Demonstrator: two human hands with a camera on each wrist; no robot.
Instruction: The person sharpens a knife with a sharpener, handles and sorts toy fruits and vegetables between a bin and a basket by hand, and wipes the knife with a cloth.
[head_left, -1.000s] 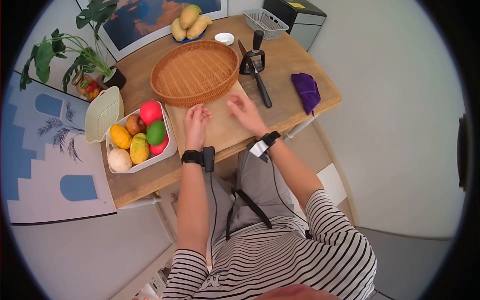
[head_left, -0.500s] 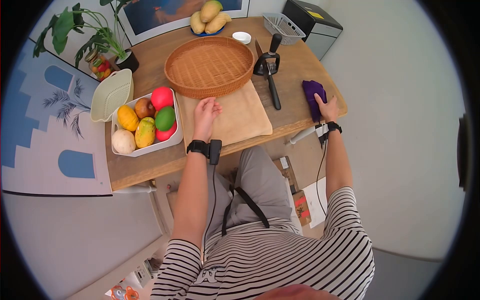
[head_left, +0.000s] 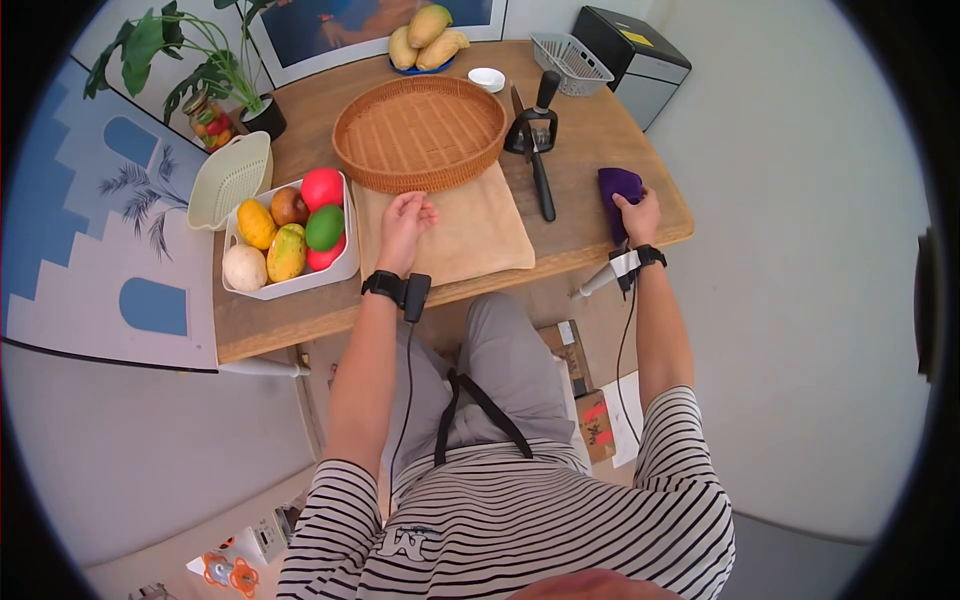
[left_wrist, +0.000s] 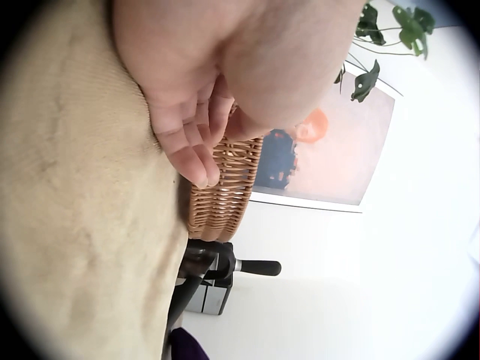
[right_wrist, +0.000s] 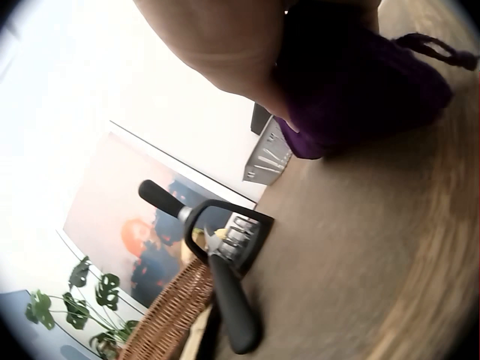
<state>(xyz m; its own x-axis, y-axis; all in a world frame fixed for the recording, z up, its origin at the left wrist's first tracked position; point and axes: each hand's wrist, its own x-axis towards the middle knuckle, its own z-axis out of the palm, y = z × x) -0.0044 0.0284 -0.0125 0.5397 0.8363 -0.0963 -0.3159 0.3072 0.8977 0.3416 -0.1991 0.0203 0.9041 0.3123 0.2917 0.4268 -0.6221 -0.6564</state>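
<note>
A purple cloth pouch [head_left: 618, 196] lies at the table's right end, and my right hand [head_left: 641, 214] grips it, thumb on its near side. The right wrist view shows the pouch [right_wrist: 360, 82] bunched under the hand [right_wrist: 225, 45], its drawstring hanging out; the far fingers are hidden. Over the beige cloth [head_left: 470, 235], just in front of the round wicker tray [head_left: 420, 130], my left hand [head_left: 405, 225] holds nothing. Its fingers are loosely bent in the left wrist view, where the hand [left_wrist: 210, 82] is beside the wicker wall [left_wrist: 229, 202].
Right of the tray are a black-handled knife [head_left: 542, 185] and a black sharpener [head_left: 532, 130]. A white bin [head_left: 300, 282] of fruit and a pale green basket [head_left: 225, 180] stand left. Behind are a white dish [head_left: 487, 78], mangoes [head_left: 430, 45] and a grey basket [head_left: 572, 68].
My right hand has moved from the beige cloth out to the right and taken hold of the purple pouch, which has shifted slightly. My left hand stays near the tray's front edge.
</note>
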